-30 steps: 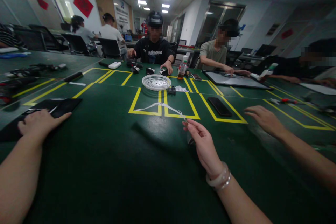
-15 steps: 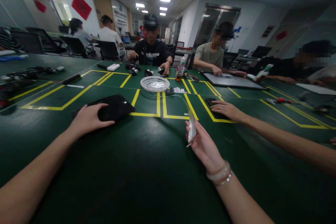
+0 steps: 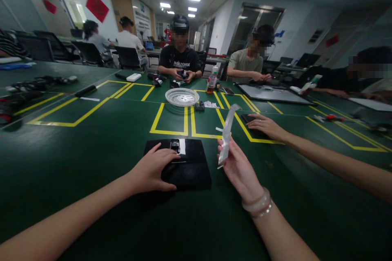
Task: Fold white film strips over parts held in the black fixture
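In front of me a flat, glossy black case lies on the green table, with a small square recess and a white patch near its far edge. My left hand grips its left part, fingers across the top and thumb along the near side. A crumpled, clear plastic strip stands up from my right hand, pinched between thumb and fingers just right of the case. I cannot make out whether the strip is tape or wrapping film.
A white plastic basket stands ahead, near a drink bottle. At right, another person's hand rests on a dark, flat object. Yellow tape marks the green table. Several people sit around. Cables lie at far left.
My left hand has brought the black case from the left to the middle, and its recess now shows. The plastic strip has swung slightly right. The person opposite now holds a small object in both hands.
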A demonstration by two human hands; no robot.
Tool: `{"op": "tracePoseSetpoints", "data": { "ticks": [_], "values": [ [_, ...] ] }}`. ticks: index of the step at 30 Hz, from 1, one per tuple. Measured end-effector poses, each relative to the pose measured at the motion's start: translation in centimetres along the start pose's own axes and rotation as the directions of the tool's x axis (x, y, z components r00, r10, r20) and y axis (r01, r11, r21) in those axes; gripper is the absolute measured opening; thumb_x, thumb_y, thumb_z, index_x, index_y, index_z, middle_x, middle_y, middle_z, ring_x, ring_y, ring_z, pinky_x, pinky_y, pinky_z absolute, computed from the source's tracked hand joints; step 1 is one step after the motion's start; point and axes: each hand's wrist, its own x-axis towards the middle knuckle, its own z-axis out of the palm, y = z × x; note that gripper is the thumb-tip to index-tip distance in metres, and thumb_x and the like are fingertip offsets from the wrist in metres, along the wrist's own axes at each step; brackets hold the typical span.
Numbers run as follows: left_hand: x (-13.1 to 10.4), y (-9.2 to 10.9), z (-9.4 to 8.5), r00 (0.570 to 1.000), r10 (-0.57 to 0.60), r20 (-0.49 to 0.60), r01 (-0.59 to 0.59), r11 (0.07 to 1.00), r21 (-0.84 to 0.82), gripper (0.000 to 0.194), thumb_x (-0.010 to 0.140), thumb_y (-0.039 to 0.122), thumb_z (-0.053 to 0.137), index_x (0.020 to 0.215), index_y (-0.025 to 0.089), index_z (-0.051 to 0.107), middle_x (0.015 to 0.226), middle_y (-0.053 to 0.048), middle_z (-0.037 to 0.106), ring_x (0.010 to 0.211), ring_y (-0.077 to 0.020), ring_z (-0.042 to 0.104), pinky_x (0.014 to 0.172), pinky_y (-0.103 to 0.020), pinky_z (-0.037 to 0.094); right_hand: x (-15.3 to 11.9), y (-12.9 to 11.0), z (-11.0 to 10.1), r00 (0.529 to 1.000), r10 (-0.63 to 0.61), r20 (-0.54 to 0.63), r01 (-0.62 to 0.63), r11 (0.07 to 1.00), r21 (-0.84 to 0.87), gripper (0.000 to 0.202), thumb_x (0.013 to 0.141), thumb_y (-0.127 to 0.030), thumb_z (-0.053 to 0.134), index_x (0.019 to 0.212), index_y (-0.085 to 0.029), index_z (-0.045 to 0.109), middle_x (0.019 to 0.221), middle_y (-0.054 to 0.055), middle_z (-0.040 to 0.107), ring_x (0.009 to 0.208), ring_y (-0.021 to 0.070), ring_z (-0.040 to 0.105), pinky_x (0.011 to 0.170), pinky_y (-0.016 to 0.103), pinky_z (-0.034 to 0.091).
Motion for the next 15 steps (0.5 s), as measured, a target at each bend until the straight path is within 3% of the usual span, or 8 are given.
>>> {"op": "tracePoseSetpoints", "data": {
  "ticks": [6, 10, 13, 15],
  "values": [
    [-0.06, 0.04, 0.8, 0.998, 0.058, 0.012, -0.058, 0.998, -0.012, 0.08, 0.072, 0.048, 0.086, 0.138, 0.02, 0.049, 0.139, -0.014, 0.05, 0.13, -0.0329, 0.047, 0.117, -0.06, 0.016, -0.43, 0.21, 0.41, 0.998, -0.061, -0.009, 0.06, 0.996, -0.063, 0.035, 0.082, -0.039, 0.074, 0.115, -0.03, 0.069, 0.112, 0.0, 0.074, 0.094, 0.0151, 0.069, 0.08, 0.027, 0.059],
    [-0.02, -0.06, 0.89, 0.997, 0.072, 0.029, -0.073, 0.996, 0.054, 0.087, 0.07, 0.055, 0.087, 0.14, 0.019, 0.048, 0.144, -0.015, 0.046, 0.132, -0.0341, 0.044, 0.116, -0.06, 0.022, -0.57, 0.58, 0.49, 0.986, -0.164, 0.044, 0.169, 0.962, -0.213, 0.037, 0.081, -0.041, 0.074, 0.116, -0.029, 0.07, 0.116, 0.002, 0.073, 0.102, 0.0183, 0.067, 0.095, 0.037, 0.053],
    [-0.24, -0.01, 0.78, 0.98, 0.195, -0.036, -0.188, 0.97, 0.153, 0.074, 0.078, 0.055, 0.081, 0.136, 0.018, 0.053, 0.143, -0.014, 0.047, 0.131, -0.0335, 0.046, 0.115, -0.055, 0.029, -0.81, 0.62, 0.58, 0.947, -0.259, 0.188, 0.317, 0.845, -0.431, 0.035, 0.086, -0.041, 0.069, 0.119, -0.029, 0.069, 0.12, 0.004, 0.071, 0.111, 0.0219, 0.064, 0.103, 0.044, 0.047],
    [-0.65, 0.25, 0.58, 0.929, 0.357, -0.095, -0.329, 0.917, 0.225, 0.05, 0.089, 0.046, 0.072, 0.13, 0.019, 0.058, 0.137, -0.012, 0.054, 0.125, -0.0302, 0.052, 0.114, -0.049, 0.035, -1.07, 0.55, 0.64, 0.892, -0.287, 0.35, 0.446, 0.686, -0.574, 0.032, 0.09, -0.04, 0.064, 0.119, -0.03, 0.069, 0.124, 0.005, 0.069, 0.116, 0.0235, 0.062, 0.104, 0.045, 0.046]
  ]
}}
